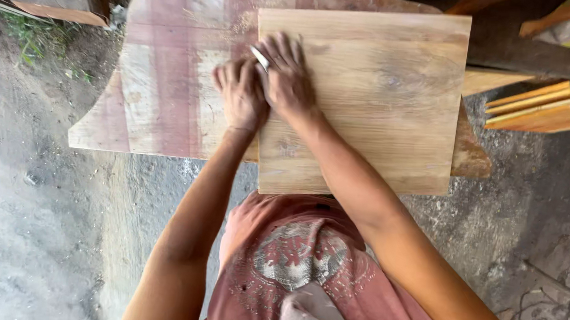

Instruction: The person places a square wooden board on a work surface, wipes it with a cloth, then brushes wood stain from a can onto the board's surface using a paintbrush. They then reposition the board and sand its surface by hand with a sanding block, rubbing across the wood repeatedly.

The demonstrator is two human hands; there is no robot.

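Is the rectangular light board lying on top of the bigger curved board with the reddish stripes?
Yes, the rectangular board overlaps and covers the right part of the striped curved board, with both hands pressed at its left edge.

Pale rectangular board atop striped shaped panel, perhaps flat.

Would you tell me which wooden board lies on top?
The plain rectangular board under both hands; the curved board with reddish stripes lies beneath it.

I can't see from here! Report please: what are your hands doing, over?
Both hands pressed together at left edge of pale square board. Board lies on wider pink-streaked plank. Nothing in the way.
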